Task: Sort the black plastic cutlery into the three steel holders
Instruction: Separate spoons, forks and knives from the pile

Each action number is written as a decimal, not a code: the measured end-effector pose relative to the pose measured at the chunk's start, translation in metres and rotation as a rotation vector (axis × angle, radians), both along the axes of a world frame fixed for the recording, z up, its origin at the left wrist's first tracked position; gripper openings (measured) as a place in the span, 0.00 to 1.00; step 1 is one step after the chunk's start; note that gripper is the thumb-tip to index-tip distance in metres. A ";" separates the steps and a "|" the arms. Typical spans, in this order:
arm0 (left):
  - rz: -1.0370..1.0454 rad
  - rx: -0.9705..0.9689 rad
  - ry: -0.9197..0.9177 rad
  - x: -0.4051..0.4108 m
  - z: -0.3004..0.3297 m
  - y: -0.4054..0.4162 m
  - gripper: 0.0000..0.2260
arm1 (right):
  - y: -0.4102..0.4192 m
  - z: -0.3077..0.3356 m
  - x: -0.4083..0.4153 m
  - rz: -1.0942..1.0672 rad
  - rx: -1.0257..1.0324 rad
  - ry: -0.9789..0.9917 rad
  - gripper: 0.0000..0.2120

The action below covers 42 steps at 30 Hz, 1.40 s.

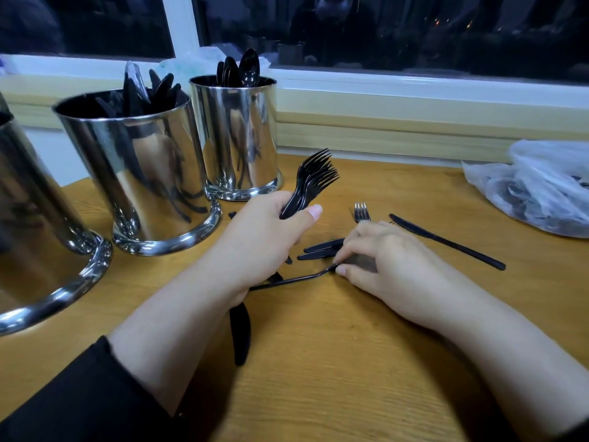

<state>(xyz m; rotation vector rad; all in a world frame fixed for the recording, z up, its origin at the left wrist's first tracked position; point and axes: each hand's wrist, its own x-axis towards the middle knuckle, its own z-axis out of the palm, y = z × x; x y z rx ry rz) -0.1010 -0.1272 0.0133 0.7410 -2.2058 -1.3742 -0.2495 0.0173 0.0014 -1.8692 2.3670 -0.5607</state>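
Note:
My left hand (pixel 271 231) grips a bundle of several black forks (pixel 314 180), tines pointing up and right. My right hand (pixel 385 260) pinches the head end of a black utensil (pixel 296 278) lying flat on the wooden table (pixel 350 362), its handle running left under my left wrist. Three steel holders stand at the left: the near one (pixel 35 224) is cut off by the frame, the middle one (pixel 140 173) holds knives, the far one (pixel 237 135) holds spoons. Loose on the table lie a fork (pixel 361 212), two knives (pixel 322 250), a long knife (pixel 446 241) and another knife (pixel 239 333).
A clear plastic bag (pixel 541 189) with dark cutlery inside lies at the right edge of the table. A window sill and dark window run along the back. Crumpled plastic (pixel 191 65) sits on the sill behind the holders.

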 end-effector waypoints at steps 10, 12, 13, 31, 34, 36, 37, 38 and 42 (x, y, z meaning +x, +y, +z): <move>-0.026 -0.067 0.003 0.001 0.006 0.002 0.12 | 0.008 0.011 -0.008 0.018 -0.438 -0.127 0.07; -0.134 0.124 0.012 -0.001 0.006 0.008 0.11 | 0.009 0.013 -0.006 -0.034 -0.530 -0.114 0.07; -0.171 0.150 -0.005 -0.001 0.005 0.011 0.12 | 0.008 0.013 -0.005 -0.064 -0.566 -0.121 0.06; -0.109 0.238 -0.048 -0.011 -0.006 0.019 0.10 | -0.020 0.002 -0.045 -0.396 -0.049 0.014 0.20; -0.086 0.251 -0.045 -0.011 -0.006 0.018 0.11 | -0.034 -0.003 -0.046 -0.365 0.090 0.012 0.25; -0.076 0.256 -0.044 -0.011 -0.007 0.017 0.12 | -0.039 -0.009 -0.047 -0.357 0.161 -0.015 0.26; -0.077 0.249 -0.044 -0.011 -0.007 0.017 0.12 | -0.040 -0.010 -0.048 -0.358 0.171 -0.021 0.25; -0.080 0.240 -0.045 -0.011 -0.007 0.016 0.12 | -0.041 -0.011 -0.048 -0.359 0.158 -0.021 0.23; -0.080 0.235 -0.040 -0.011 -0.007 0.015 0.12 | -0.041 -0.010 -0.047 -0.346 0.027 -0.022 0.19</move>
